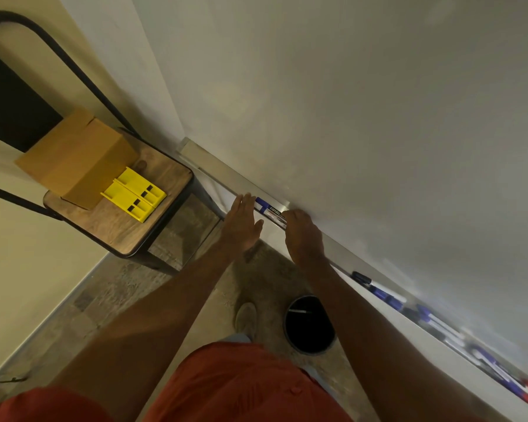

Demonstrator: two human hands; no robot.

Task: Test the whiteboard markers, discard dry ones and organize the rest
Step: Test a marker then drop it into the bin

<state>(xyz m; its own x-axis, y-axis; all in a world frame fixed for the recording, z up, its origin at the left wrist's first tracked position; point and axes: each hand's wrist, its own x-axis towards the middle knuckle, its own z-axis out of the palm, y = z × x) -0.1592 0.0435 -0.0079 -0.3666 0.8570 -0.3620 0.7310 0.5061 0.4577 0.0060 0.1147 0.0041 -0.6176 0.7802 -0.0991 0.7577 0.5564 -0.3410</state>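
Along the whiteboard's marker tray (226, 172), right hand (304, 236) has its grip curled round a blue-capped marker (270, 212) lying on the ledge. Left hand (241, 225) is flat, fingers straight, just beside the marker's cap end, holding nothing. More markers (390, 296) lie further right along the tray, blurred. Black bin (310, 325) on the floor below. Stool surface (119, 233) at left carries a cardboard box (73, 159) and yellow holder (134, 197).
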